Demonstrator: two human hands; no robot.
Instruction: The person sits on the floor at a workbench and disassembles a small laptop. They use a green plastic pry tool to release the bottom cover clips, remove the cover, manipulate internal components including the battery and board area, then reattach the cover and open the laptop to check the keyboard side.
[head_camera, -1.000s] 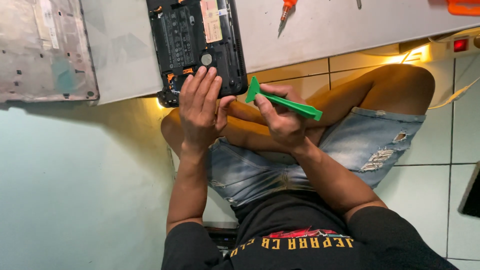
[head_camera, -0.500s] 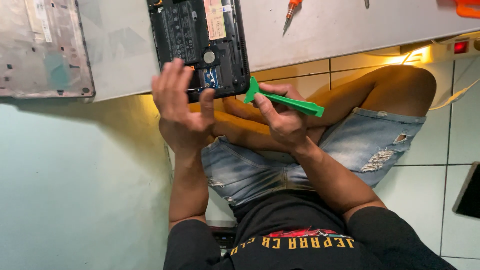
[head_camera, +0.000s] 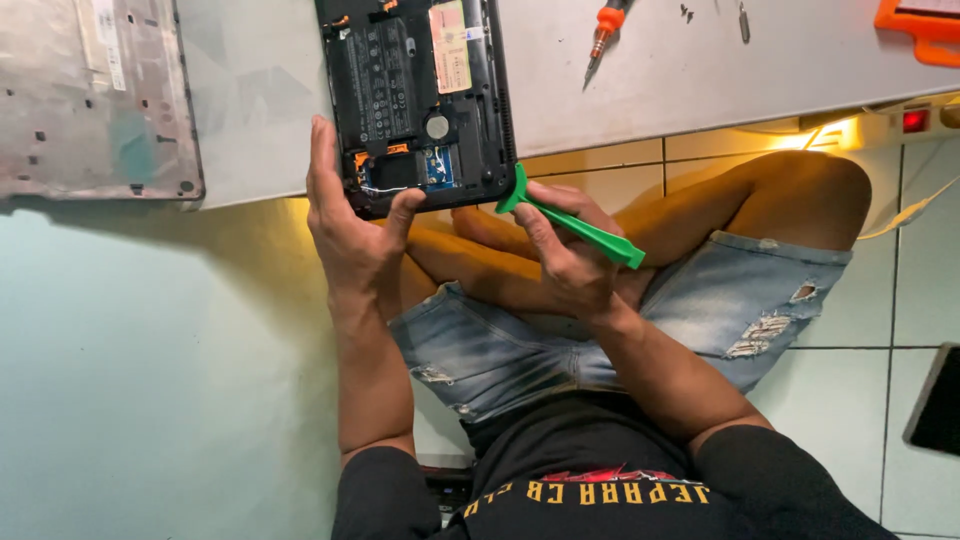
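Right hand (head_camera: 570, 255) grips green pry tool (head_camera: 575, 220); laptop (head_camera: 420, 100) on grey table (head_camera: 680, 80).

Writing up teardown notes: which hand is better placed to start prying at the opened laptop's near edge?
Probably right hand: it holds the green pry tool, tip at the laptop corner. Left hand grips the opposite corner.

A pale yellow-and-pink rectangular label (head_camera: 449, 33) sits inside the opened laptop (head_camera: 415, 100); a white sticker (head_camera: 104, 40) marks the detached grey cover (head_camera: 95, 100).

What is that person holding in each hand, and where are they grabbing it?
The right hand holds a green plastic pry tool around its middle. The left hand grips the near corner of the opened laptop.
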